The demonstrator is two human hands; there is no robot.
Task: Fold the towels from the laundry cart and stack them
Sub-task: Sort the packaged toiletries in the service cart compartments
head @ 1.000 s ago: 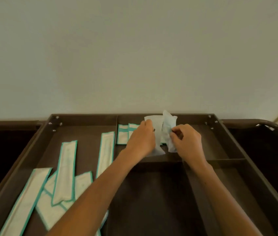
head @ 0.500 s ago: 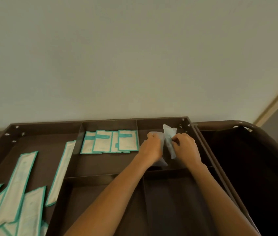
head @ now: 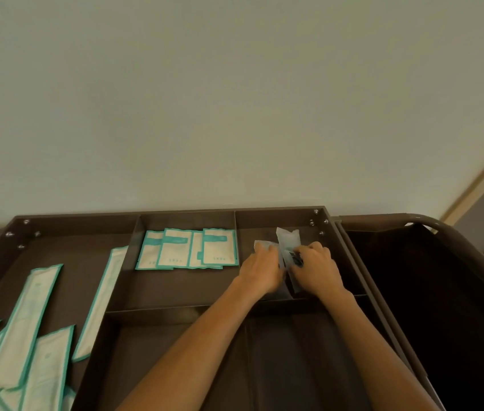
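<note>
Both my hands are in the back right compartment of a dark brown cart tray. My left hand and my right hand each grip small pale translucent packets that stand up between them. My right fingers curl round a packet with a dark item inside. My left hand covers another pale packet whose corner shows beyond its knuckles. No towel is in view.
Several square white packets with teal borders lie in the back middle compartment. Long teal-edged white sleeves lie in the left section. A dark laundry bag with a rounded frame opens at the right. A plain wall stands behind.
The view has swung to the right, so the cart has slid left in frame. My hands have moved with the packets from the middle back compartment into the back right one and lowered them.
</note>
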